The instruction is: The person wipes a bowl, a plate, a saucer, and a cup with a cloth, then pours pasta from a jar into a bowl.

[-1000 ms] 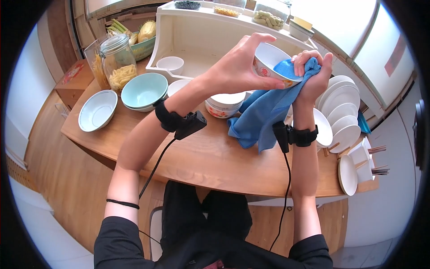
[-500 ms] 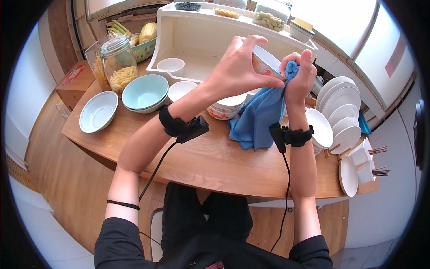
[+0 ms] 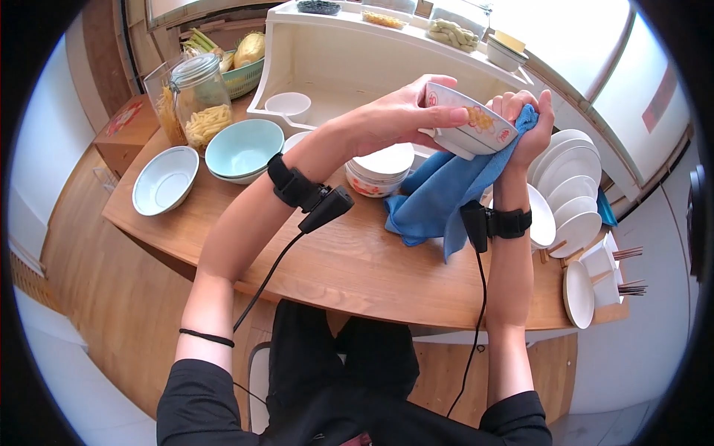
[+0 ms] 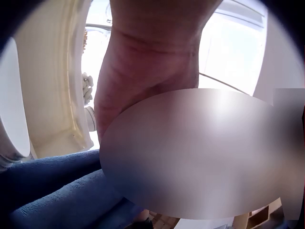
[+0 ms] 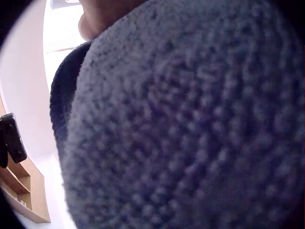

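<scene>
In the head view, my left hand (image 3: 401, 113) grips a white bowl (image 3: 476, 126) with a printed flower pattern, its thumb along the outer wall. The bowl is tilted, and its patterned side and foot face the camera. A blue cloth (image 3: 446, 197) hangs from my right hand (image 3: 534, 134), which clutches it against the bowl's right end. Some right fingers are hidden behind the rim. Cloth fills most of the right wrist view. A blurred patch covers much of the left wrist view, beside the left hand (image 4: 147, 71).
Below the raised hands stand stacked floral bowls (image 3: 378, 171). Turquoise bowls (image 3: 244, 149), a shallow bowl (image 3: 165, 181) and a pasta jar (image 3: 204, 111) are at left. Racked plates (image 3: 569, 163) and a chopstick holder (image 3: 601, 266) stand at right. A cream shelf (image 3: 335, 67) rises behind.
The bowl has turned from showing its inside to showing its outer wall and foot. My right hand and the cloth swung left, then back right; the left hand has lowered slightly.
</scene>
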### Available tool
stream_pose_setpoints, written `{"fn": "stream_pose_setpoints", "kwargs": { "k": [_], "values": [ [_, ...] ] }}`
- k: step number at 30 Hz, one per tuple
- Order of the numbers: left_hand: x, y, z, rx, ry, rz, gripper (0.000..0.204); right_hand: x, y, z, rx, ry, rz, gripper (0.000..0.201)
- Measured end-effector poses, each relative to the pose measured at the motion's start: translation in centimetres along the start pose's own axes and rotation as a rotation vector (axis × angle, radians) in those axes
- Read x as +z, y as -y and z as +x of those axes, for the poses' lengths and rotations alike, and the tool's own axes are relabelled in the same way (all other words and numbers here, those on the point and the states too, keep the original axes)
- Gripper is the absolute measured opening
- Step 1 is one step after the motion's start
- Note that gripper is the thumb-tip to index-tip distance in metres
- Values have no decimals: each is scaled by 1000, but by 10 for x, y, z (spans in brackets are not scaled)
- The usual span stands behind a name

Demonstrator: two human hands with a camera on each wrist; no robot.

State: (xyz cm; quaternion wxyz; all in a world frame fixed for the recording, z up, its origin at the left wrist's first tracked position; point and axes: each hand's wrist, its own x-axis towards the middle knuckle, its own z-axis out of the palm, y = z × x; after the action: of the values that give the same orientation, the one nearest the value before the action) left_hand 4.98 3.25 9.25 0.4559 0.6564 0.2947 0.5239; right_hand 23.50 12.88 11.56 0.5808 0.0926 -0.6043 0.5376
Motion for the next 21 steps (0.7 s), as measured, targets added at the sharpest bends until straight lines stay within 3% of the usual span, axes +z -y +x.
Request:
{"fn": "stream_pose_setpoints", "kwargs": {
  "k": [3, 6, 11, 15, 19, 21],
  "values": [
    [-9, 3, 1, 13, 113, -163, 88, -2, -1, 2, 14, 97, 52, 65],
    [-14, 8, 1, 13, 179, -127, 92, -4, -2, 2, 28, 174, 90, 66],
    [-16, 4, 1, 67, 120, 14, 101, -2, -4, 1, 14, 174, 18, 66],
    [-14, -1, 0, 142, 24, 181, 105, 6, -1, 1, -62, 43, -182, 67],
    [-8, -7, 0, 140, -92, 333, 105, 12, -2, -4, -125, -166, -432, 69],
    [-1, -14, -3, 77, -176, 416, 107, 13, -3, -6, -137, -170, -525, 71]
  ]
}}
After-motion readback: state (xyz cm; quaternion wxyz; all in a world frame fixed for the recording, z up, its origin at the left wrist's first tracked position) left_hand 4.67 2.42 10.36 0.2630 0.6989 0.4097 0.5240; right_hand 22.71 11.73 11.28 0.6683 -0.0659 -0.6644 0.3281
